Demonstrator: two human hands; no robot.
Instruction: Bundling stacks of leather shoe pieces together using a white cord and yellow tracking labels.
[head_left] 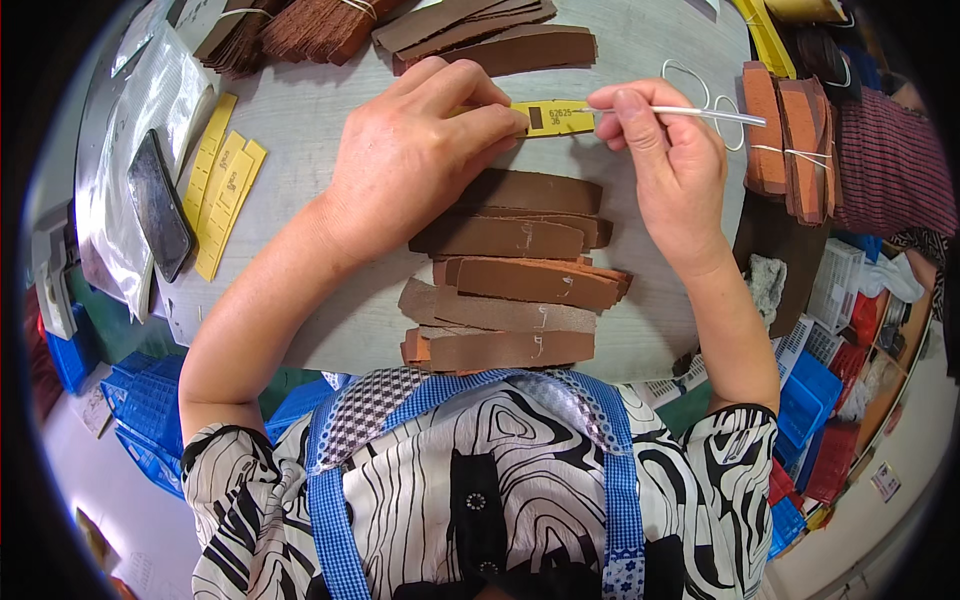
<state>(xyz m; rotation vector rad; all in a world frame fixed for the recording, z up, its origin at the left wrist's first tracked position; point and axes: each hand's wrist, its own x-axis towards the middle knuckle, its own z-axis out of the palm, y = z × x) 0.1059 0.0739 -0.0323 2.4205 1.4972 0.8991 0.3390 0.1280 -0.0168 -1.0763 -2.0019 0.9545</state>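
Note:
With curled fingers my left hand [415, 150] grips and presses down the left part of a narrow yellow template [572, 121] with dark print and a small dark rectangle on it. My right hand [672, 165] pinches a thin silver-white marking pen [712, 112], its tip at the right part of the template. Whether a piece lies under the template is hard to see. Just below my hands, several brown leather strips [535, 190] lie in a column of overlapping small stacks. Pale marks show on some lower strips [540, 349].
More yellow templates [225, 190] and a dark phone [160, 205] lie at the left, by a clear plastic bag [120, 180]. Bundled leather strips [318, 30] sit at the far edge, loose strips [530, 50] beside them. Tied reddish-brown bundles [790, 140] are at the right, near a white cord [690, 72].

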